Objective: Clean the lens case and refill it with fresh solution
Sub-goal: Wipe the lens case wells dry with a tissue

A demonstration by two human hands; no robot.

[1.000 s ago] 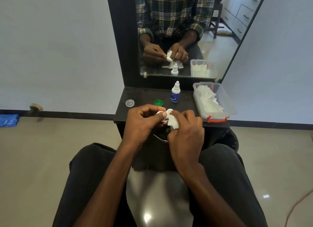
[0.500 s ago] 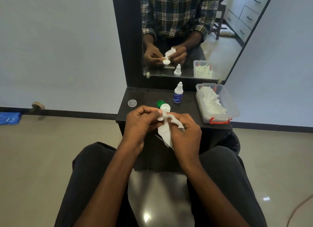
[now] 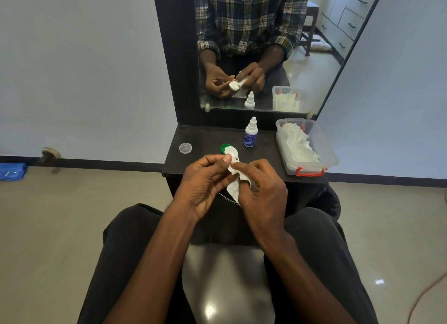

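Observation:
My left hand (image 3: 205, 181) pinches the white lens case (image 3: 232, 154) between thumb and fingers, just above the front edge of the dark shelf (image 3: 198, 140). My right hand (image 3: 262, 190) grips a crumpled white tissue (image 3: 235, 187) and presses it against the lower well of the case. One round white well sticks up above my fingers. A green cap (image 3: 224, 147) lies on the shelf right behind the case. A clear cap (image 3: 185, 147) lies further left. The white solution bottle (image 3: 250, 134) with a blue label stands upright at the back.
A clear plastic box (image 3: 329, 154) with red latches, filled with white tissues, sits on the shelf's right side. A mirror (image 3: 326, 57) rises behind the shelf and reflects my hands. My knees flank the shelf over a shiny floor.
The case has tilted so one round well shows above my left thumb. The tissue now hangs lower between my hands, and my right fingers have shifted on it.

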